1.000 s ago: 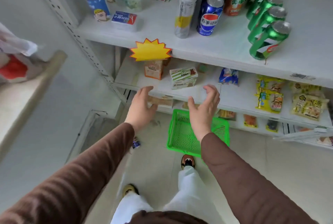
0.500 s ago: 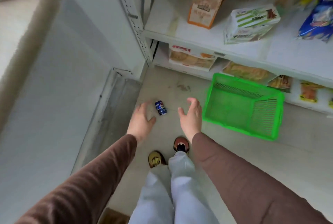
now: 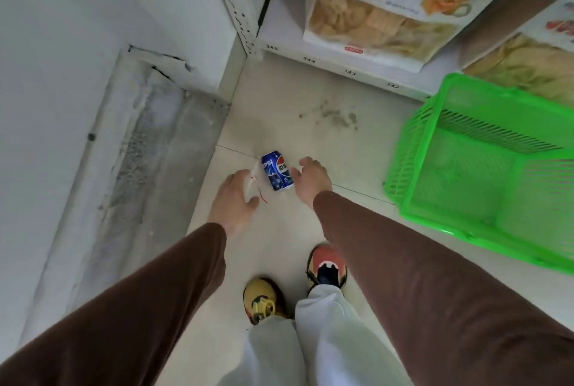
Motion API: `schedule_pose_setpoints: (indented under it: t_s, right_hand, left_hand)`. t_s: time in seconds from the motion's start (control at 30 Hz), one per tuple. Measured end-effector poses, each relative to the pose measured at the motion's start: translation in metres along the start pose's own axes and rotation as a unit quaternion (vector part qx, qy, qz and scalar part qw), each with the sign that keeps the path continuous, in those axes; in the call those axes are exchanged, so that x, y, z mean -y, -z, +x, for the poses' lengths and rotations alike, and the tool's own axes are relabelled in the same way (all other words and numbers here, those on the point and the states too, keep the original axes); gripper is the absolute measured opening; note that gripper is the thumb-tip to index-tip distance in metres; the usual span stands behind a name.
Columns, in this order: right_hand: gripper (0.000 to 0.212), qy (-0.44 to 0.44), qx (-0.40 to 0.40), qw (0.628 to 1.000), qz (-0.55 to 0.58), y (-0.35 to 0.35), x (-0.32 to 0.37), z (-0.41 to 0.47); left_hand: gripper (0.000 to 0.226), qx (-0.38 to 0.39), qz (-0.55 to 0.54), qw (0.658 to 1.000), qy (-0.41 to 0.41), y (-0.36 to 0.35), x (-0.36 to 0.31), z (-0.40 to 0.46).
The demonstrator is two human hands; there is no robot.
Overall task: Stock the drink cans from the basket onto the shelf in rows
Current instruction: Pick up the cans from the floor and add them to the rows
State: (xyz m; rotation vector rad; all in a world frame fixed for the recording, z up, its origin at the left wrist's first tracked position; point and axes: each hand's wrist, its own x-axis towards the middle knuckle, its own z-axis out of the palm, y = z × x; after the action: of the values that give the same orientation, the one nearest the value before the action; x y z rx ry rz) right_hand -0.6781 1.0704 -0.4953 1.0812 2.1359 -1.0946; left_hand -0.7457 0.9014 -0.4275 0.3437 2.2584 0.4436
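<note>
A blue Pepsi can [image 3: 277, 174] lies on its side on the floor tiles. My left hand [image 3: 235, 196] hovers just left of it with fingers spread, holding nothing. My right hand [image 3: 311, 180] is right beside the can's other side, fingers loosely curved, its thumb close to the can; I cannot tell whether it touches. The green plastic basket [image 3: 413, 143] stands on the floor to the right and looks empty. The bottom shelf [image 3: 338, 66] runs behind it.
Large snack bags [image 3: 382, 16] lie on the bottom shelf. A white wall with a grey floor ledge [image 3: 146, 143] runs along the left. The shelf's metal upright [image 3: 236, 3] stands at top centre. My two shoes [image 3: 298, 286] are just behind the hands.
The view has dropped from the can shelf to the floor. Both hands have come down and closed in on either side of the Pepsi can.
</note>
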Motion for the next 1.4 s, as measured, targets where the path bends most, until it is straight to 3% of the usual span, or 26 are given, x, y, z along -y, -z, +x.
schedule_pose_setpoints:
  t_s: [0.17, 0.43, 0.6, 0.77, 1.0, 1.17, 1.4]
  right_hand:
    - [0.049, -0.013, 0.031, 0.999, -0.013, -0.051, -0.014, 0.066]
    - [0.082, -0.058, 0.027, 0.997, 0.053, -0.120, -0.018, 0.101]
    - [0.065, -0.076, 0.012, 0.991, 0.109, -0.108, -0.018, 0.079]
    - [0.060, -0.083, -0.051, 0.966, 0.241, -0.023, -0.014, -0.003]
    - [0.059, -0.034, -0.183, 0.934, 0.305, 0.174, 0.043, -0.175]
    - [0.047, 0.023, -0.271, 0.890, 0.365, 0.324, 0.094, -0.315]
    - [0.060, 0.085, -0.371, 0.836, 0.395, 0.468, 0.117, -0.443]
  left_hand:
    - [0.056, -0.018, 0.003, 1.000, 0.004, -0.047, 0.035, 0.050]
    - [0.056, -0.027, -0.023, 0.999, 0.030, -0.080, 0.069, 0.085]
    - [0.054, -0.023, -0.032, 0.999, 0.030, -0.068, 0.064, 0.066]
    - [0.057, -0.019, -0.040, 0.999, 0.007, -0.026, 0.002, 0.007]
    - [0.061, -0.025, -0.051, 0.992, -0.113, 0.086, -0.172, -0.122]
    - [0.058, -0.065, -0.075, 0.970, -0.221, 0.182, -0.311, -0.225]
    - [0.064, -0.095, -0.088, 0.926, -0.355, 0.259, -0.460, -0.333]
